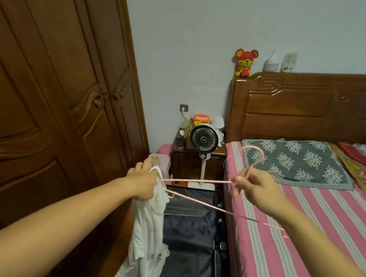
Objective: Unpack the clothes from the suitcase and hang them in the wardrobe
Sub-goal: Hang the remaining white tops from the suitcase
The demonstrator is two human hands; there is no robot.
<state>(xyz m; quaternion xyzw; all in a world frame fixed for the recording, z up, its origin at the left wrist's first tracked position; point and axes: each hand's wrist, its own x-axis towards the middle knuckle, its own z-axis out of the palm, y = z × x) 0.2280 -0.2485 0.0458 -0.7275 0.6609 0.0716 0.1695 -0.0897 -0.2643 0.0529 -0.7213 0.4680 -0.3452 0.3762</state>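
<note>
- Left hand (pixel 142 182) clenched round the top of a white garment (pixel 149 226), bunched at what looks like the collar or shoulder; rest hangs limp below the fist, over the left edge of the open suitcase (pixel 190 231).
- Right hand (pixel 253 188) pinches a pink hanger (pixel 198 181) at the neck, just under its hook; hook points up over the left edge of the bed (pixel 278 240).
- Hanger's left shoulder end sits at the left fist, touching the bunched cloth; can't tell if it is already inside the neck opening.
- Garment: thin, soft, very light, no stiffness. Likely to slip off a smooth wire if left bunched.
- Best hold, I'd judge: the shoulder seam or neck rim, so the opening spreads for the hanger arm.
- Hanger: thin, light, probably springy. The neck is the right place to hold it; gripping an arm would block the cloth.
- Wardrobe (pixel 58 100) stands at left with its doors closed; will need a free hand before hanging.
- Suitcase lies on the floor between wardrobe and bed; contents too dark to tell.
- Fan (pixel 204 139) stands at the suitcase's far end, by the bed's near-left corner; keep the hook clear of it.
</note>
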